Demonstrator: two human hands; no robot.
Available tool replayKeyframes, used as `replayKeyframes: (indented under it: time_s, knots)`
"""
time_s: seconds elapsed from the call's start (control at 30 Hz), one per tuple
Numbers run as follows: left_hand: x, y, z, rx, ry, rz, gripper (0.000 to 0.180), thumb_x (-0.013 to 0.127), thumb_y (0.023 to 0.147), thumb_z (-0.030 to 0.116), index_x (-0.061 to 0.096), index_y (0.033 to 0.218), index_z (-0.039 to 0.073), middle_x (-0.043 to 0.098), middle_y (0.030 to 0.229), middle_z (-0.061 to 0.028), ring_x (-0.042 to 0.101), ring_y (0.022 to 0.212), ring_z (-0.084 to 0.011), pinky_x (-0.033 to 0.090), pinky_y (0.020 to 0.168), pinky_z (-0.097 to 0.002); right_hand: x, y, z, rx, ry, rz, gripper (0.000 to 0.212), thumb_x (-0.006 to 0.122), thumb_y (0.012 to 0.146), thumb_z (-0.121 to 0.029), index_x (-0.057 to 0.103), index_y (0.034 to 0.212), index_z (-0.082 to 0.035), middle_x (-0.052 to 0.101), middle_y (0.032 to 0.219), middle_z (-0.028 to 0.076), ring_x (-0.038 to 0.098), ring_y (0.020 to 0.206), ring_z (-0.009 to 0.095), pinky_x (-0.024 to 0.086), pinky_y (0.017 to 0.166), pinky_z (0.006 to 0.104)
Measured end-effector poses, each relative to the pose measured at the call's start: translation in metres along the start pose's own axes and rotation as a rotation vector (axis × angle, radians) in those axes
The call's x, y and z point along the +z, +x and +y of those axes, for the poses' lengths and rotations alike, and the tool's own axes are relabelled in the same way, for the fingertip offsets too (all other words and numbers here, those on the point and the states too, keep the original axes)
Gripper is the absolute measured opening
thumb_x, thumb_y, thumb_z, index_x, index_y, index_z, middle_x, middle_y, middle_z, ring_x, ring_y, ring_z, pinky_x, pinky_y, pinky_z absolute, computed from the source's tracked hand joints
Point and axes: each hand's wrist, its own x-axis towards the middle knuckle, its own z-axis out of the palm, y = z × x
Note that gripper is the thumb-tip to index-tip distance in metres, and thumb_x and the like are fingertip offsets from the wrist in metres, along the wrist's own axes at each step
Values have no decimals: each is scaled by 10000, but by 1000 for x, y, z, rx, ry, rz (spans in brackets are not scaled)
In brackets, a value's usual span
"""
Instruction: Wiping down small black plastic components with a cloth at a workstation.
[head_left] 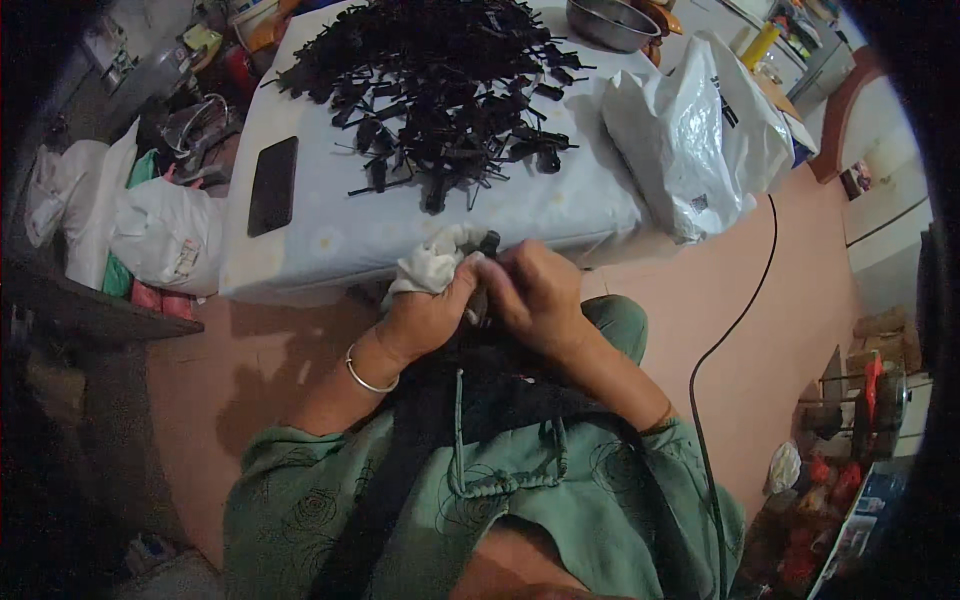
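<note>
My left hand (428,312), with white cloth or part of a glove (430,264) over its fingers, is closed around a small black plastic piece (489,243). The end of that piece sticks up between my two hands, just off the table's front edge. My right hand (540,292) is closed against it, thumb and fingers pressed together; whatever sits inside its grip is hidden. On the table (330,245), just beyond my hands, lies a big heap of black plastic pieces (440,75) with thin sticking-out parts.
A dark phone (273,186) lies at the table's left. A white plastic bag (680,145) stands at its right corner, with a metal bowl (612,24) behind. A black cable (738,335) runs down on the right. More white bags (160,230) sit at the left.
</note>
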Motion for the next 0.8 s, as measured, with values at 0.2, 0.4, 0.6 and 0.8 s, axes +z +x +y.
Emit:
replayKeyframes:
  time_s: [0.2,0.4,0.6,0.8]
  knots:
    - [-3,-3,20,-212,-171,-42,200,539,795,73,523,976,-12,577,807,-92,533,673,-153,458,627,-290,-1,2,9,481,359,-206,246,562,835,-164,487,669,2,462,548,114,413,485,149,357,473,282]
    - [0,-1,18,-8,137,53,221,541,766,62,539,971,-21,591,841,-149,593,722,-231,473,648,-315,2,-3,14,318,181,-332,252,473,892,-195,515,734,-3,492,595,17,413,600,64,368,521,256]
    - [3,-5,6,201,459,42,227,533,762,49,536,967,-49,587,845,-179,598,755,-273,474,674,-331,26,-19,29,681,636,-263,268,460,905,-221,539,757,-12,493,638,-35,415,616,54,385,547,243]
    - [1,-3,-10,-123,-130,86,278,513,806,59,456,1070,-8,542,769,-82,548,652,-205,465,617,-299,6,-7,22,547,503,-243,189,529,859,-170,559,812,10,533,643,20,448,618,78,400,566,239]
